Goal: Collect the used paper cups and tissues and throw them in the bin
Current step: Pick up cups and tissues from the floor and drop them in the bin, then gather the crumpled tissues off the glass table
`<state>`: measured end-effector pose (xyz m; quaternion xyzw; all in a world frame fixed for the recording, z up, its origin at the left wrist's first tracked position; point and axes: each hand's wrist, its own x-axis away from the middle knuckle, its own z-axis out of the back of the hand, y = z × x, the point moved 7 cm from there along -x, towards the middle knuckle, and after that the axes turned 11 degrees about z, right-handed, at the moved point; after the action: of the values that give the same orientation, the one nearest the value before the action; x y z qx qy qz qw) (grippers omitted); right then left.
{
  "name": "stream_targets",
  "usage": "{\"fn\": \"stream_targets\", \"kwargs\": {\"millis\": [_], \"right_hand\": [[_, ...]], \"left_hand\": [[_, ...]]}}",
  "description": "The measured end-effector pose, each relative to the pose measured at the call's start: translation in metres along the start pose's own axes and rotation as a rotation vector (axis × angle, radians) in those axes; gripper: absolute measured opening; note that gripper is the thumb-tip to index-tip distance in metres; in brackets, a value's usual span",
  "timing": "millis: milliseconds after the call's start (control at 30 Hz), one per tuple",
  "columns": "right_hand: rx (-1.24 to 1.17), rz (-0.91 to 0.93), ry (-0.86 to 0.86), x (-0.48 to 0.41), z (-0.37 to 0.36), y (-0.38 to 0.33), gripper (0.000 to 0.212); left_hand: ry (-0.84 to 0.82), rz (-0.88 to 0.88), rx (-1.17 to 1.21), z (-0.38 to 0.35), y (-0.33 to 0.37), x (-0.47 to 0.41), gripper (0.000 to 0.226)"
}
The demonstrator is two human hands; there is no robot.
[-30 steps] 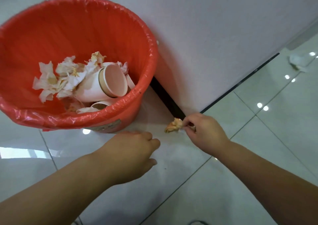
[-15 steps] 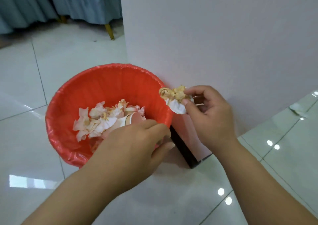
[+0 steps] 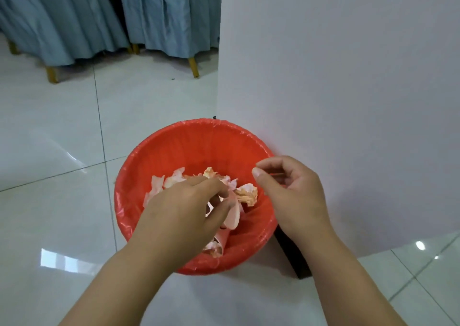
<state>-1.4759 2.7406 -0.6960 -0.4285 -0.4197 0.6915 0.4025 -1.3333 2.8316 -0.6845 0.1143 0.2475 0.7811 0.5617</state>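
Right hand (image 3: 293, 196) hangs over the bin (image 3: 199, 146), fingers loosely curled, empty; left hand (image 3: 184, 213) droops, fingers slack, perhaps touching a cup (image 3: 234, 216).

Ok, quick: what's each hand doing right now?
Left hand: fingers curled over the cups in the bin; grip cannot be told.
Right hand: open, holding nothing; the tissue lies below it.

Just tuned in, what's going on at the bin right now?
A person holds both hands over the red bin, which stands against the white wall. The right hand is open and empty, beside a stained crumpled tissue inside the bin. The left hand hangs loosely curled over the paper cups and other tissues inside, gripping nothing that shows.
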Motion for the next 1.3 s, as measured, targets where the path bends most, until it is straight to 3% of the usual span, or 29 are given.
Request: {"fn": "stream_targets", "kwargs": {"millis": [267, 600, 1000, 1300], "right_hand": [[-0.033, -0.148, -0.107, -0.015, -0.006, -0.047, 0.007], [-0.004, -0.215, -0.329, -0.046, 0.007, -0.222, 0.006], [0.007, -0.202, -0.447, -0.043, 0.104, -0.437, 0.010], [0.036, -0.160, -0.371, -0.016, 0.188, -0.517, 0.006]], "left_hand": [[-0.150, 0.206, -0.052, 0.034, 0.003, -0.006, 0.027], [-0.171, 0.366, -0.096, 0.215, 0.057, -0.002, 0.020], [-0.102, 0.431, -0.051, 0.420, 0.191, 0.036, 0.022], [-0.078, 0.391, 0.072, 0.485, 0.281, 0.074, 0.011]]}}
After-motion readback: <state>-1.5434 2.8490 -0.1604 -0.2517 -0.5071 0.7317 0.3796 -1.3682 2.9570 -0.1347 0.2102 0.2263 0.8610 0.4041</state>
